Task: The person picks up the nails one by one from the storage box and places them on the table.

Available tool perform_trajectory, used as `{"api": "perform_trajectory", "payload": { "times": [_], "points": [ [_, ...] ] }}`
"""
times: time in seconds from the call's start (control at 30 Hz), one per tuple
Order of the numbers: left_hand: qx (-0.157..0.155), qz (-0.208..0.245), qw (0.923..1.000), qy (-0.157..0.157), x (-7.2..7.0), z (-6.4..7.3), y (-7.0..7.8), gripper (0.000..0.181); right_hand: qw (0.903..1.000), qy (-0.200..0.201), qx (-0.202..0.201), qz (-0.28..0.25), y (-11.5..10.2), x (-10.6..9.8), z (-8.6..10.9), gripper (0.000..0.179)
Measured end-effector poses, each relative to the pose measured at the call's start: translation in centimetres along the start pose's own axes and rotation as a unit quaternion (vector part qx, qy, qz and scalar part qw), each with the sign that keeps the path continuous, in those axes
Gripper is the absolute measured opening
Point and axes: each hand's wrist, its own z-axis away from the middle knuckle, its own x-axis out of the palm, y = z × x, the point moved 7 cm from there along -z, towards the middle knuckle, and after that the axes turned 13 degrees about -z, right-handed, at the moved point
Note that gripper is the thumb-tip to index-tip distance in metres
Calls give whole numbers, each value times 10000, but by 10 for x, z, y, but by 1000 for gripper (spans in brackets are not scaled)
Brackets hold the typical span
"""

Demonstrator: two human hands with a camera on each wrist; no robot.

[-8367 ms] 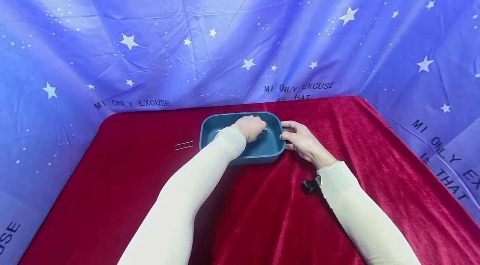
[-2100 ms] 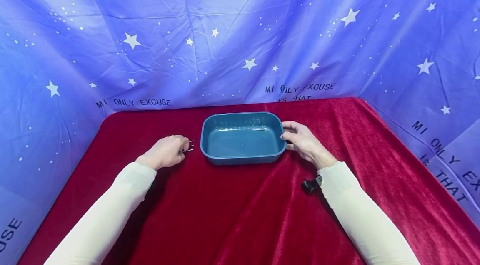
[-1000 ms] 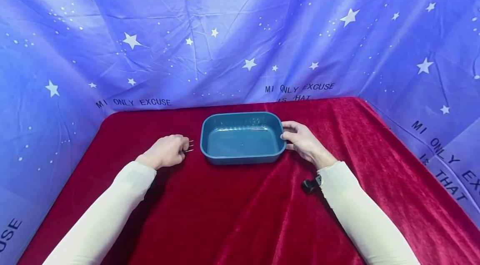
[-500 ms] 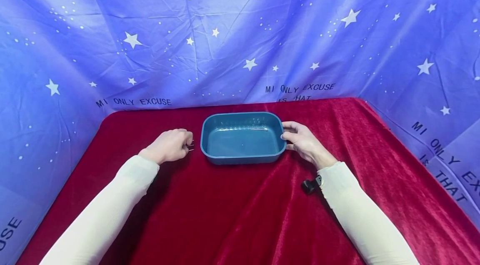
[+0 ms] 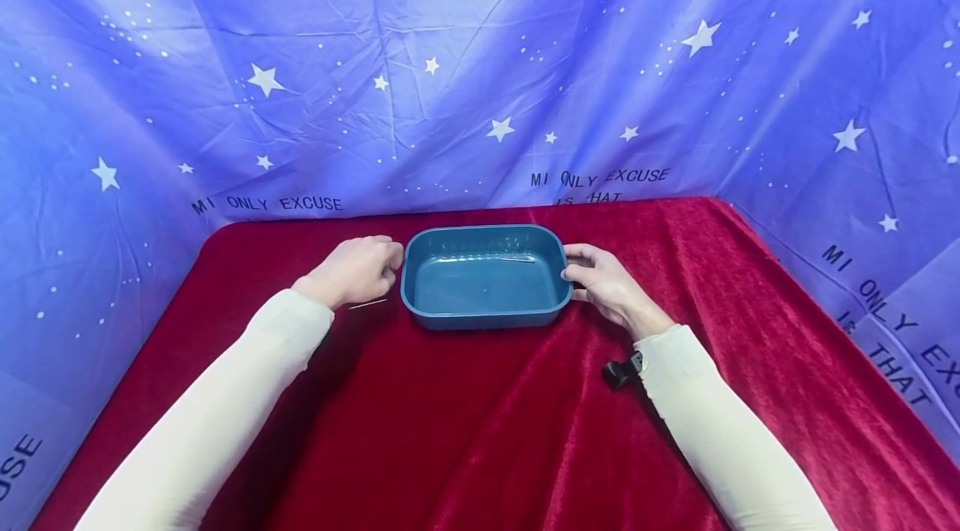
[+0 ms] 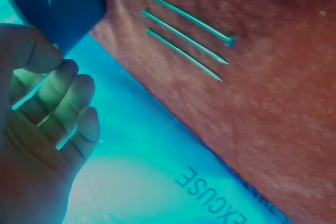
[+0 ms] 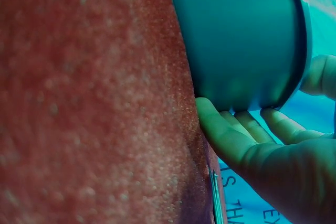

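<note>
A blue rectangular box (image 5: pixel 483 316) stands open at the top on the red cloth. My right hand (image 5: pixel 611 285) holds its right end, thumb at the rim and fingers against the outer wall (image 7: pixel 241 40). My left hand (image 5: pixel 360 268) is at the box's left end, its fingers loosely curled and nothing visible in them. Three metal nails (image 6: pixel 189 19) lie side by side on the cloth close to that hand; from the head only one nail (image 5: pixel 367 303) shows, the others being hidden. Thin bright lines show along the box's far inner edge; I cannot tell whether they are metal or reflections.
Red velvet cloth (image 5: pixel 480 431) covers the table. A blue star-printed curtain (image 5: pixel 450 14) hangs behind and at both sides. Thin metal lengths (image 7: pixel 216 198) appear low in the right wrist view, by the right hand. A black wrist camera (image 5: pixel 621 373) is worn at the right cuff.
Earlier the left hand was inside the box, then over the nails at its left. Two nails showed there before, now three. Lately that hand has moved up and right to the box. The right hand stayed.
</note>
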Motion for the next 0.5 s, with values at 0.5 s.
{"api": "perform_trajectory", "payload": {
  "times": [0.5],
  "points": [
    [164, -225, 9996, -22, -13, -22, 13, 8, 10000, 18, -6, -31, 0, 1, 0, 51]
  ]
}}
